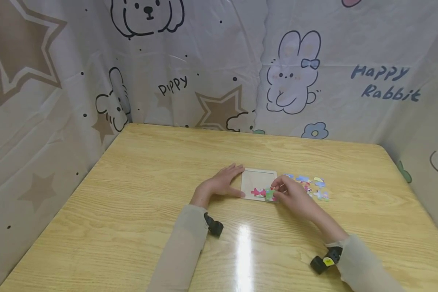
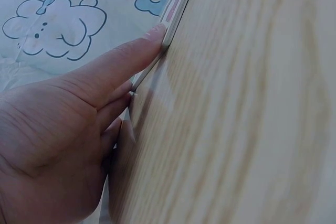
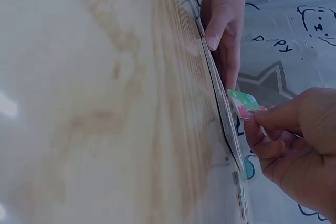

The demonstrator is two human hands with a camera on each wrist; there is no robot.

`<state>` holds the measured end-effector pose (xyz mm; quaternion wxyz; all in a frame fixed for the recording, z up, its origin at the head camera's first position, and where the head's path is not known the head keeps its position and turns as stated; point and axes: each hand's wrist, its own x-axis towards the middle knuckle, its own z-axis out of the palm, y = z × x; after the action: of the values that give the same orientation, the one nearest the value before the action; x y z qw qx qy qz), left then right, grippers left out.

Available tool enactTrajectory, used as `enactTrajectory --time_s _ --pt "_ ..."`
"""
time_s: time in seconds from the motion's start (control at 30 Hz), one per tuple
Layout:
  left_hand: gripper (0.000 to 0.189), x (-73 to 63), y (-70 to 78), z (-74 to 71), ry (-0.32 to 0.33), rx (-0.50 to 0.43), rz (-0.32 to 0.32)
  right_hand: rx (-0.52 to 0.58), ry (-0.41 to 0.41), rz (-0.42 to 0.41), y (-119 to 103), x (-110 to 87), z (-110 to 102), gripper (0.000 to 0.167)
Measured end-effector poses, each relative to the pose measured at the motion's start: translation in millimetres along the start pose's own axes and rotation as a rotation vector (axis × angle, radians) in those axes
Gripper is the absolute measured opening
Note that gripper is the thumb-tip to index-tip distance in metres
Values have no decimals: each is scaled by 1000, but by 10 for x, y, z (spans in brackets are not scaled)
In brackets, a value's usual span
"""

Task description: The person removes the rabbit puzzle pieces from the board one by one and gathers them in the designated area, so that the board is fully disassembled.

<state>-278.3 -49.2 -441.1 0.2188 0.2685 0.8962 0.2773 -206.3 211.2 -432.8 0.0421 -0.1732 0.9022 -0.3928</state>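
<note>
A shallow wooden puzzle tray (image 1: 253, 181) lies on the table, with a strip of pink puzzle pieces (image 1: 257, 192) along its near side. My left hand (image 1: 224, 181) rests at the tray's left edge, fingers spread toward the far corner; in the left wrist view its straight thumb (image 2: 123, 62) presses on the rim. With thumb and forefinger, my right hand (image 1: 293, 197) pinches a green puzzle piece (image 3: 243, 103) with pink on one corner. That piece is tilted over the tray's near right corner. The other fingers of the right hand are curled.
Several loose puzzle pieces (image 1: 321, 194), blue and multicoloured, lie right of the tray, partly hidden behind my right hand. The wood-grain table (image 1: 160, 194) ends at a printed cloth (image 1: 211, 61) at the back and sides.
</note>
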Motion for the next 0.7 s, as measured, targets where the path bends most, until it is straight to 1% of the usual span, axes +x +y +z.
enactTrajectory --time_s 0.2,0.33,0.6,0.7 --pt "91 -3 7 -6 0 -6 -6 -9 14 1 76 -105 -82 15" --pt "91 1 4 -10 0 -12 -3 -40 28 -9 110 -167 -122 15" --pt "91 9 -4 -2 3 -15 3 -31 26 -33 185 -267 -179 16" --pt "91 5 0 0 3 -18 6 -13 11 -25 215 -311 -198 16"
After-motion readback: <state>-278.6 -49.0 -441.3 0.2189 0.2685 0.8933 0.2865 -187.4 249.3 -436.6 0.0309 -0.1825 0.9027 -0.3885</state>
